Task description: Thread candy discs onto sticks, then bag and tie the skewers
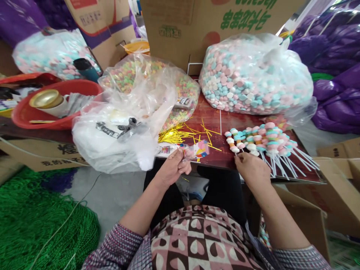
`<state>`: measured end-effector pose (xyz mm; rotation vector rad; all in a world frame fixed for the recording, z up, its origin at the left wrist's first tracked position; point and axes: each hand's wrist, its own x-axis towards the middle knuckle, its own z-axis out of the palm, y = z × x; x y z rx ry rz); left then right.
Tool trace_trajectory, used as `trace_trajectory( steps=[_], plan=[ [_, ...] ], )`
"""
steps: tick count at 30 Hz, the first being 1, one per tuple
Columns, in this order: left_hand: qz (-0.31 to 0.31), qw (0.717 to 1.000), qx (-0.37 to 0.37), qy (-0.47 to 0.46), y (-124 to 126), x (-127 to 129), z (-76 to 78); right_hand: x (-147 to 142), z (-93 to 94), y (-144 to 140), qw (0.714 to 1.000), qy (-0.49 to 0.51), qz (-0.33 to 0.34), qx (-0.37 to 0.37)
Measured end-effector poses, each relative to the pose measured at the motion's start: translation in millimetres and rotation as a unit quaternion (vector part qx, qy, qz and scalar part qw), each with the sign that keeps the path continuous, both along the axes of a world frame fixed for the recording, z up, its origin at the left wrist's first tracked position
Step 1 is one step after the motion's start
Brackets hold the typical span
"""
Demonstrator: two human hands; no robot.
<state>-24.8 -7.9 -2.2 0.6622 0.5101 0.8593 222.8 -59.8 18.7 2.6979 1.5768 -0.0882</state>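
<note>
My left hand [173, 167] pinches a small clear printed wrapper bag [197, 150] at the front edge of the dark red table [222, 157]. My right hand [251, 167] rests at the table edge with its fingertips on the white stick of a candy skewer in the pile of candy skewers [267, 140]. The skewers carry pink, blue and white candies, and their sticks fan out to the right. Gold twist ties [180, 133] lie scattered between the two hands, further back on the table.
A big clear bag of pastel candies [253, 75] stands behind the skewers. A bag of colourful ring candies [157, 80] and a crumpled clear plastic bag [118, 131] lie left of centre. A red basin [56, 103], cardboard boxes [197, 26] and green netting [33, 217] surround the table.
</note>
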Motion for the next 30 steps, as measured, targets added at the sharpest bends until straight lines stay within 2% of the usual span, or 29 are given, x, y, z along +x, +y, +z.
trace_trajectory(
  steps=[4,7,9,11,13,15,19,24,27,30],
  plan=[
    [-0.001,1.000,0.005,0.012,-0.8,-2.0,-7.0,2.0,2.5,-8.8,0.999,0.016,-0.023,0.047],
    [0.010,1.000,-0.004,0.022,-0.5,-3.1,-11.1,7.9,3.3,-20.5,0.989,0.080,-0.038,0.119],
    [0.017,1.000,-0.009,0.024,0.1,-3.5,-12.5,11.9,3.9,-31.3,0.963,0.177,-0.020,0.202],
    [0.019,0.999,-0.009,0.028,0.8,-3.4,-13.3,13.6,6.0,-43.7,0.918,0.292,0.001,0.268],
    [0.020,0.999,-0.006,0.032,1.0,-2.9,-13.7,12.8,10.0,-55.6,0.881,0.371,0.009,0.294],
    [0.020,0.999,-0.001,0.035,0.7,-1.9,-14.0,10.5,14.8,-65.0,0.869,0.393,0.011,0.300],
    [0.019,0.999,0.002,0.050,-1.5,1.6,-13.1,6.8,19.7,-73.9,0.877,0.373,0.021,0.304],
    [0.028,0.998,0.011,0.056,-3.2,4.7,-11.2,7.3,14.4,-75.7,0.894,0.332,0.066,0.293],
    [0.029,0.997,0.025,0.071,-2.2,3.2,-13.1,9.5,13.6,-77.0,0.901,0.319,0.065,0.288],
    [0.022,0.993,0.055,0.099,0.7,-1.8,-16.5,12.6,20.9,-76.8,0.905,0.323,0.057,0.270]
  ],
)
